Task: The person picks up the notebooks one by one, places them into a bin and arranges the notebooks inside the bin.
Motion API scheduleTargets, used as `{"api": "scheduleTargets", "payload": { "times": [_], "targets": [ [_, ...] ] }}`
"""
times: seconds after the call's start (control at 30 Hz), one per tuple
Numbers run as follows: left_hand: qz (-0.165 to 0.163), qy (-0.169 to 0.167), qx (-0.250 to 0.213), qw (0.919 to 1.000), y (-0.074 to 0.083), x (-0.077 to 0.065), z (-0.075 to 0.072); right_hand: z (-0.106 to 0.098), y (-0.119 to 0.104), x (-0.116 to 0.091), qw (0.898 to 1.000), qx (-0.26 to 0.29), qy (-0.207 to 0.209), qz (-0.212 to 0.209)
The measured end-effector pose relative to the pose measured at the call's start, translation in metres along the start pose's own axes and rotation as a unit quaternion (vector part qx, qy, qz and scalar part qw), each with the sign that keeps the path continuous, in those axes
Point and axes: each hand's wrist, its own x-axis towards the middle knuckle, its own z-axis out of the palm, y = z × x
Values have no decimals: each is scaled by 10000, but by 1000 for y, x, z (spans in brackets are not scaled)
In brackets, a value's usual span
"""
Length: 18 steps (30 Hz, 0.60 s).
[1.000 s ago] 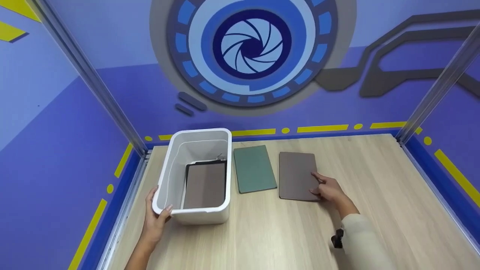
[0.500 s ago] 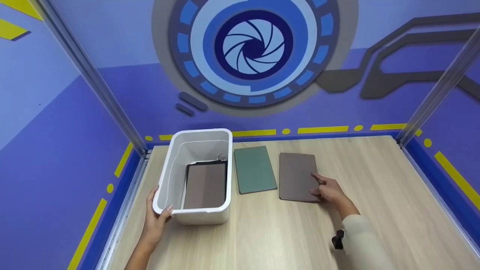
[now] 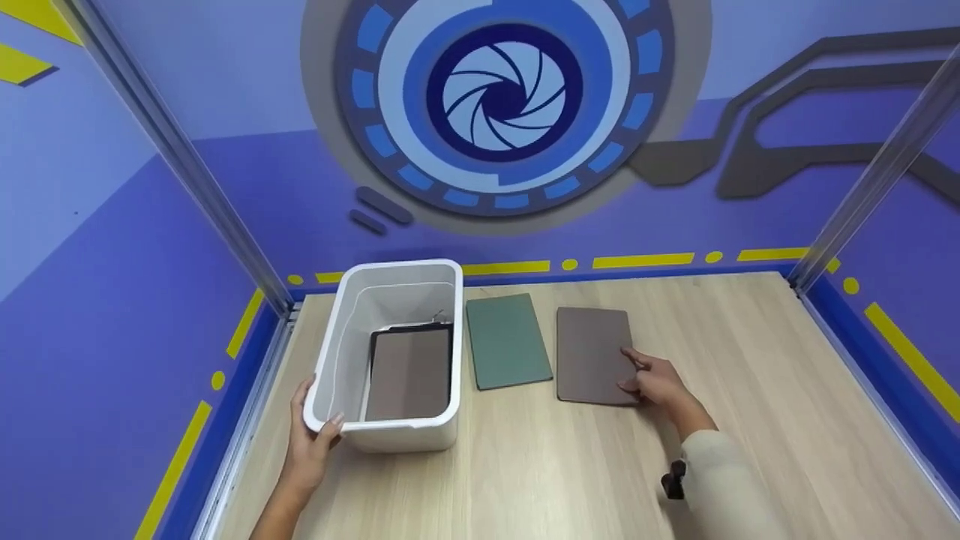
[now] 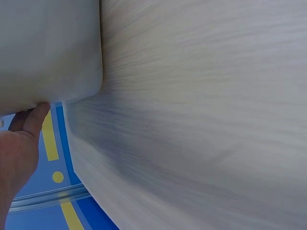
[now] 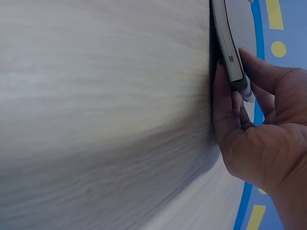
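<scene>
A white plastic bin (image 3: 405,436) stands on the left of the wooden table. My left hand (image 3: 306,444) grips its near left corner, thumb over the rim and fingers along the outer wall; in the left wrist view, fingers (image 4: 37,117) press against the bin's side (image 4: 48,52). On the right lies a brown notebook (image 3: 592,352). My right hand (image 3: 656,382) holds its right edge. In the right wrist view the notebook (image 5: 229,48), its pale pages showing, sits between the right hand's fingers (image 5: 223,96). Another brown-covered notebook (image 3: 411,371) lies inside the bin.
A green notebook (image 3: 510,341) lies between the bin and the brown notebook. Under the one in the bin a black-edged item (image 3: 420,327) shows. A patterned blue-purple wall (image 3: 510,240) closes off the back, with metal posts (image 3: 877,180) at both corners.
</scene>
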Motion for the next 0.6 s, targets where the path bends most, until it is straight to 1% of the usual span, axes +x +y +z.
{"api": "scheduleTargets", "payload": {
  "times": [0.27, 0.47, 0.6],
  "targets": [
    [70, 38, -36, 10000, -2, -1, 0, 1, 0, -1, 9998, 212, -25, 57],
    [104, 68, -18, 9999, -2, -1, 0, 2, 0, -1, 9999, 120, -50, 98],
    [112, 29, 12, 9999, -1, -1, -2, 1, -2, 0, 9999, -8, -67, 104]
  ]
}}
